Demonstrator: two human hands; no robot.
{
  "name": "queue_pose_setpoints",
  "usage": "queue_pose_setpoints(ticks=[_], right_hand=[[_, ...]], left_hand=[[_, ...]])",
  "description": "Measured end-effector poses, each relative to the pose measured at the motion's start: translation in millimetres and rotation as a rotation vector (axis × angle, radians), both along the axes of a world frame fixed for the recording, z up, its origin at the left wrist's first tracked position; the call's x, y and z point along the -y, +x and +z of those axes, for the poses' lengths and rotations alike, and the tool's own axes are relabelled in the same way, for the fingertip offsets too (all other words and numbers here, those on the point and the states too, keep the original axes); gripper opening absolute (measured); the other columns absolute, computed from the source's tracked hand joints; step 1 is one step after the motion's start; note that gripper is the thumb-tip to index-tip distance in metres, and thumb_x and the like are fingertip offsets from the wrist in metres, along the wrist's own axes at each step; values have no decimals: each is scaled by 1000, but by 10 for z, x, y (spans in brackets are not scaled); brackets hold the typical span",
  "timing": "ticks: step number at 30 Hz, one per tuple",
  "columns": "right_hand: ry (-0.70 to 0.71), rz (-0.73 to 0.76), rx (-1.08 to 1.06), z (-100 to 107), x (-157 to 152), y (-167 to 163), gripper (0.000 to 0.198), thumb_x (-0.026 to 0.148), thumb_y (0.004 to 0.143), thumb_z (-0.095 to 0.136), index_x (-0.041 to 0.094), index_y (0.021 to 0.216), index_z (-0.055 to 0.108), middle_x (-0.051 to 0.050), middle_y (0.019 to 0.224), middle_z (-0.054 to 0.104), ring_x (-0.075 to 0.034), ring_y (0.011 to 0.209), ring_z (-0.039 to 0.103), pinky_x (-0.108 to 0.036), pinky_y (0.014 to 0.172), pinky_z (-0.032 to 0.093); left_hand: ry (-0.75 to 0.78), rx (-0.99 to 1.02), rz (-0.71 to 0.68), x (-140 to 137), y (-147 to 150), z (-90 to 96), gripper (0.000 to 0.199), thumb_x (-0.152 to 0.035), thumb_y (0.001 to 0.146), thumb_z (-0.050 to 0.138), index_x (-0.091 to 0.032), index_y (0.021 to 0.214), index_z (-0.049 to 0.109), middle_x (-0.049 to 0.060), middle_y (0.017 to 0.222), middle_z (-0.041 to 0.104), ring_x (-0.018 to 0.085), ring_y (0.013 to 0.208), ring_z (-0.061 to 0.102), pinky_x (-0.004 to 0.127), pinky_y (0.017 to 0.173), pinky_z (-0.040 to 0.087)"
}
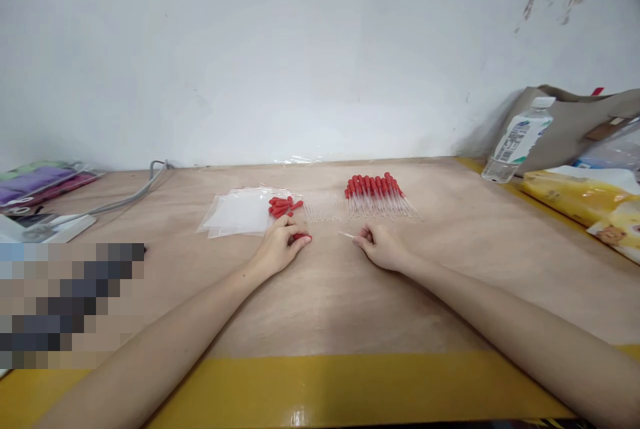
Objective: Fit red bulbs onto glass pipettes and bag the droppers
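Observation:
Between the fingers of my left hand (284, 242) is a red rubber bulb (303, 236), its end pointing right. My right hand (381, 246) pinches a thin clear glass tube (346, 234) that points left toward the bulb; the two are apart. Just behind my left hand lies a small heap of loose red bulbs (285, 205), partly on flat clear plastic bags (240, 210). A row of bare clear tubes (323, 208) lies in the middle. Behind my right hand, droppers with red bulbs on clear tubes (375, 192) lie side by side in a pile.
A plastic bottle (520, 139) leans by a grey-brown bag (575, 126) at the right, with a yellow packet (575, 196) in front. On the left are a grey cable (120, 202) and purple packages (37, 182). Yellow tape (350, 382) runs along the table's front edge.

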State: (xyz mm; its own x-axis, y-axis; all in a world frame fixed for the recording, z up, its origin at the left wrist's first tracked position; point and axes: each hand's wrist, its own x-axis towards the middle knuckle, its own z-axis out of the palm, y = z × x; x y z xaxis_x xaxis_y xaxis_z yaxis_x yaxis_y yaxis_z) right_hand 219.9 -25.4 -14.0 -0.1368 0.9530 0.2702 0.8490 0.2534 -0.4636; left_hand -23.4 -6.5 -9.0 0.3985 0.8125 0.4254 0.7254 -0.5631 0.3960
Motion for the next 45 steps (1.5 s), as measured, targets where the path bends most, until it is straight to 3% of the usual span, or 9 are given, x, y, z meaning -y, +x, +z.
queue_pose_setpoints(ticks=[4, 9, 15, 22, 27, 32, 41, 45], right_hand=[[186, 68, -58, -12, 53, -32, 13, 27, 81, 47, 20, 71, 48, -4, 73, 59, -17, 69, 52, -29, 61, 36], [169, 268, -303, 21, 139, -71, 11, 29, 86, 40, 21, 83, 47, -2, 73, 58, -14, 64, 52, -27, 59, 40], [209, 379, -270, 26, 198, -133, 14, 27, 87, 41, 21, 88, 54, -2, 82, 62, -15, 75, 57, -28, 67, 42], [187, 423, -278, 45, 223, -136, 17, 25, 86, 43, 20, 82, 58, -1, 75, 62, -12, 68, 55, -24, 63, 41], [90, 452, -283, 45, 167, -98, 19, 24, 85, 44, 19, 81, 62, 0, 72, 64, -12, 64, 55, -23, 60, 41], [47, 470, -255, 53, 124, -62, 20, 24, 84, 46, 18, 81, 65, -2, 74, 66, -12, 64, 57, -23, 59, 41], [296, 451, -88, -16, 121, -61, 24, 24, 87, 43, 17, 84, 65, -4, 74, 63, -13, 68, 55, -23, 63, 40], [308, 419, -48, -14, 141, -68, 26, 25, 87, 41, 16, 86, 65, -4, 74, 63, -13, 68, 56, -23, 63, 40]], left_hand=[[34, 77, -56, -2, 45, 18, 17, -30, 82, 51, -17, 82, 63, 4, 81, 55, 16, 75, 52, 30, 68, 43], [-94, 195, -122, 129, 149, 39, 18, -32, 86, 45, -17, 85, 54, 1, 77, 58, 14, 68, 52, 26, 63, 43], [-277, 362, -245, 211, 237, 11, 14, -31, 87, 44, -17, 86, 47, 1, 76, 54, 12, 65, 55, 25, 62, 47], [-229, 353, -223, 206, 235, -11, 19, -33, 83, 49, -16, 89, 57, 2, 78, 59, 13, 68, 55, 25, 63, 46], [-282, 334, -239, 222, 222, -30, 24, -35, 83, 50, -16, 89, 62, 0, 66, 57, 10, 56, 50, 21, 55, 43], [-318, 294, -267, 267, 235, 1, 23, -32, 82, 50, -15, 86, 64, 0, 66, 59, 10, 58, 52, 20, 55, 44], [-307, 213, -243, 282, 242, 36, 21, -31, 82, 51, -16, 87, 65, 0, 70, 64, 10, 61, 54, 20, 58, 44], [-259, 200, -204, 282, 243, 40, 22, -33, 81, 53, -16, 87, 66, 0, 73, 66, 11, 62, 56, 20, 57, 44]])
